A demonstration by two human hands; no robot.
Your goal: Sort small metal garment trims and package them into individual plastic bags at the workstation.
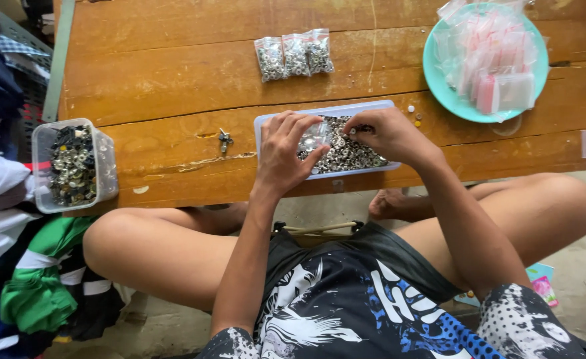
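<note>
1. The step in hand looks like bagging: the left hand (286, 154) grips a small clear bag (314, 135) over the white tray (264, 123) of metal rings (349, 154).
2. At three o'clock from it, the right hand (387, 135) pinches rings off the heap, fingers curled, wrist low.
3. The next move probably calls for holding the bag's mouth wide.
4. Filled bags (294, 56) lie at twelve o'clock; a teal plate (439, 90) of empty bags at two o'clock.

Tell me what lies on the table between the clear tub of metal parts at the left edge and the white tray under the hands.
In the head view, only a small dark metal piece lies between the clear tub and the white tray.
</note>
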